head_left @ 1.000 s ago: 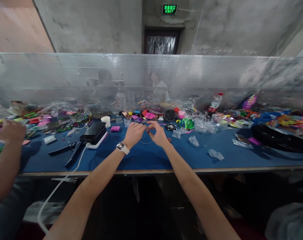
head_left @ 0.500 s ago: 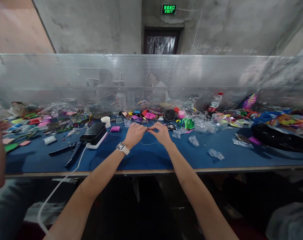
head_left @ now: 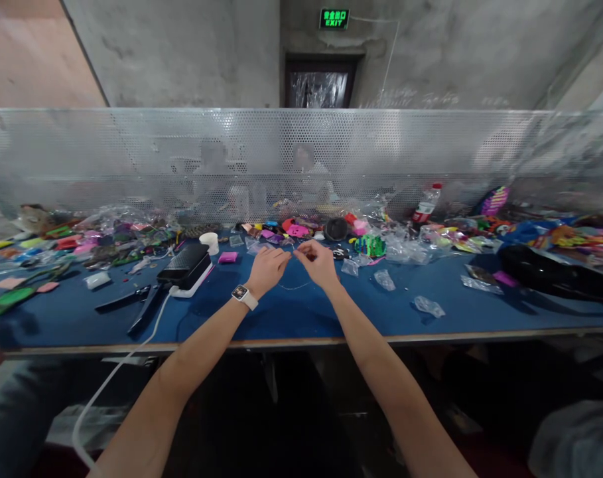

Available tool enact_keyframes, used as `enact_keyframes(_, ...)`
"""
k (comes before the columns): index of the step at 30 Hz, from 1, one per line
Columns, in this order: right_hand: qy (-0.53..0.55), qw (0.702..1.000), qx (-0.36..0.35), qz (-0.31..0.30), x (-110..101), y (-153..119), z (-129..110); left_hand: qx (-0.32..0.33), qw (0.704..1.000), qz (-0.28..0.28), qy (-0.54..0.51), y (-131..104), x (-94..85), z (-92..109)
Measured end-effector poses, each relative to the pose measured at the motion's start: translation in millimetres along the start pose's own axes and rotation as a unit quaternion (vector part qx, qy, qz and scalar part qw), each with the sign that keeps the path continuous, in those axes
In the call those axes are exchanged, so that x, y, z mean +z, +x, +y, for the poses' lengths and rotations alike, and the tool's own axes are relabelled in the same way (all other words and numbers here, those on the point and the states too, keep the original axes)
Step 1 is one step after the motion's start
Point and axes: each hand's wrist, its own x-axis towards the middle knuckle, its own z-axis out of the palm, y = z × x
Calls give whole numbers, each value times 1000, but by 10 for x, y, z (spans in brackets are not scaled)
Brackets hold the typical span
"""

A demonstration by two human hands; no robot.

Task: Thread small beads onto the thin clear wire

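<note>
Both hands are raised over the middle of the blue table, fingertips a small gap apart. My left hand (head_left: 268,269), with a white-banded watch (head_left: 245,296) on its wrist, is closed in a pinch. Facing it, my right hand (head_left: 320,262) is pinched too, its fingers curled around something small and dark that is too tiny to name. A thin pale strand (head_left: 295,288) curves below the hands, and its ends are hard to make out. Left of my left hand lie a pink packet (head_left: 228,257) and a white cup (head_left: 209,242).
A black device (head_left: 186,264) with a white cable and black-handled tool (head_left: 146,309) lie at the left. Colourful pieces (head_left: 296,230) line the perforated screen (head_left: 261,146). Plastic bags (head_left: 429,306), a bottle (head_left: 427,204) and a black bag (head_left: 554,275) are at the right.
My fingertips, which met before, are now slightly apart. My right hand's fingers have curled more. At the far left, another person's arm has drawn back toward the edge.
</note>
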Motion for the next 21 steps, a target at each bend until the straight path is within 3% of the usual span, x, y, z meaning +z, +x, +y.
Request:
enact_keyframes(4, -105, 986, -119, -48, -40, -17, 23, -14, 1000, 6, -12, -10, 17, -42)
enact_keyframes(10, -183, 967, -158, -84, -70, -14, 57, 4, 1000, 0, -15, -21, 31, -67)
enact_keyframes(13, -151, 975, -137, -92, -32, 5, 80, 16, 1000, -4, 11, -8, 15, -73)
enact_keyframes(19, -25, 990, 18, -134, 43, 80, 165, 50, 997, -27, 49, 33, -43, -73)
enact_keyframes(21, -23, 989, 23, -142, 30, 75, 159, 44, 998, -28, 44, 29, -31, -72)
